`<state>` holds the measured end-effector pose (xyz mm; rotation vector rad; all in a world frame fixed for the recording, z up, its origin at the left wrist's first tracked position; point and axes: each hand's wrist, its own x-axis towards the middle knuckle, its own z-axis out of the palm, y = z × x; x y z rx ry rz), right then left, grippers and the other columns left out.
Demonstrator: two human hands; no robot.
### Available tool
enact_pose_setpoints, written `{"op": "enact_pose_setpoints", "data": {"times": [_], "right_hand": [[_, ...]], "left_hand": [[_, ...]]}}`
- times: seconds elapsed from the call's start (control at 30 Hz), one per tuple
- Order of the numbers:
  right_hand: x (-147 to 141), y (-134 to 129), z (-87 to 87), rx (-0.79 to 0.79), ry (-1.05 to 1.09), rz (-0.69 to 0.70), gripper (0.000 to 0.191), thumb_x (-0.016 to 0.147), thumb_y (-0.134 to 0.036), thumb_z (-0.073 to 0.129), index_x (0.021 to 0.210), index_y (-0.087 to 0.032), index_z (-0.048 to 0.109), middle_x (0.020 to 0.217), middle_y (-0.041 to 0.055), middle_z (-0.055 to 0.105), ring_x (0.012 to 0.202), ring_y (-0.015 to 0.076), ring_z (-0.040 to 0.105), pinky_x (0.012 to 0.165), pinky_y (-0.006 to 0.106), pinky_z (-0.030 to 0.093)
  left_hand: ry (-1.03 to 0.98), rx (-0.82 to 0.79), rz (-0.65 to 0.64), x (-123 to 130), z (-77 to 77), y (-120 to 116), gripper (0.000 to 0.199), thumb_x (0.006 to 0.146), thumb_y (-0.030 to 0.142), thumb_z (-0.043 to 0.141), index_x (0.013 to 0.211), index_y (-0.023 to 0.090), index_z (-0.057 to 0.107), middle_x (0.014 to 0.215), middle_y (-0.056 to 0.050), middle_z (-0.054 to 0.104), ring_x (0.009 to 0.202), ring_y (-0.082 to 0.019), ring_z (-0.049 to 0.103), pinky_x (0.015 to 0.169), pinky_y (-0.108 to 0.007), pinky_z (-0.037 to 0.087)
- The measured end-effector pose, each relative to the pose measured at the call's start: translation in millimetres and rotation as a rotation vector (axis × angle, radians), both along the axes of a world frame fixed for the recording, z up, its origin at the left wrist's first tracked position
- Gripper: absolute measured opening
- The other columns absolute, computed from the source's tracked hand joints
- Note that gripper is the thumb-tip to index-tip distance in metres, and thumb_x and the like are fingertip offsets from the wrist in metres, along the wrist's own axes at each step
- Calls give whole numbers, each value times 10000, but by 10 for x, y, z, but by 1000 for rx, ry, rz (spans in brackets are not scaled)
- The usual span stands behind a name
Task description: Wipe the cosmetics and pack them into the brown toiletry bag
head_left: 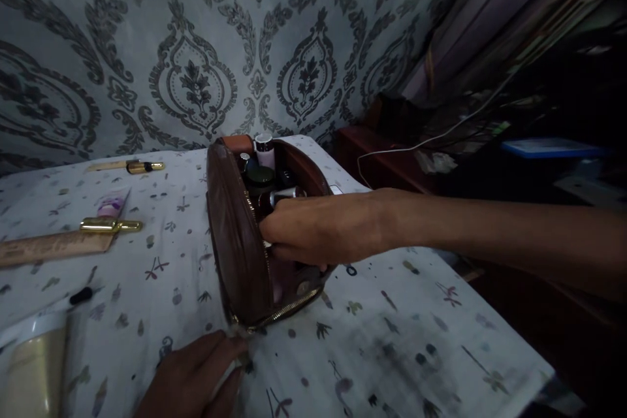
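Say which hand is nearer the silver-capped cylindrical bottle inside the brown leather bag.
Right hand, reaching into the bag this side of the bottle; left hand is outside, by the bag's near end.

The right hand [304,228] reaches into an open brown bag [238,241] packed with containers; the left hand [196,375] is at its near corner, with tubes [59,247] beyond it on the patterned tabletop [171,287].

Head-worn view, looking forward and down over a bench [392,353].
The single camera sits above the near side, within arm's reach of the open brown bag [235,241] around mid-frame; the patterned wall [255,32] behind fills much of the top.
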<state>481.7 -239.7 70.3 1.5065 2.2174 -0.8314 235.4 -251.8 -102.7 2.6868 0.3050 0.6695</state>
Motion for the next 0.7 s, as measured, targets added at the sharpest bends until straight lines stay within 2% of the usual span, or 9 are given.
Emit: {"op": "enact_pose_setpoints", "data": {"times": [0.07,0.17,0.3,0.43,0.57,0.7], "right_hand": [[5,-14,-48,102,-8,-14,263,905,-114,461,987,-68,707,876,121,734,710,173,651,577,247,441],[4,-11,-135,174,12,-90,267,873,-103,477,985,-93,720,914,127,733,722,181,653,547,238,415],[-32,3,-177,166,22,-149,305,840,-63,466,993,-83,730,895,137,737,723,183,661,543,231,411],[-56,-15,-115,172,-30,-165,296,890,-120,454,987,-69,729,925,156,731,722,183,661,536,235,399],[-11,-25,-73,128,70,-100,231,899,-225,541,974,-90,714,936,110,723,701,144,629,575,220,420],[26,-9,-83,110,91,-81,199,886,-194,553,973,-100,705,944,84,711,715,129,604,599,211,416]], "left_hand": [[-23,9,9,21,27,-3,263,897,120,424,1073,196,604,806,-37,747,652,-144,728,583,-201,606],[-59,40,35,71,94,-8,228,946,171,403,1041,203,608,800,-36,755,642,-141,730,560,-181,592],[-69,98,51,116,162,-8,252,997,227,351,1023,207,600,778,-33,757,625,-135,730,543,-168,579],[-53,94,66,100,135,-9,256,1008,273,363,1012,222,614,782,-22,759,637,-130,734,557,-159,579],[-65,99,72,68,102,-14,291,1017,290,343,994,215,624,770,-28,756,619,-133,727,538,-168,576],[-57,92,55,58,130,-9,270,1004,245,354,978,208,620,754,-29,747,609,-134,720,533,-176,577]]}}
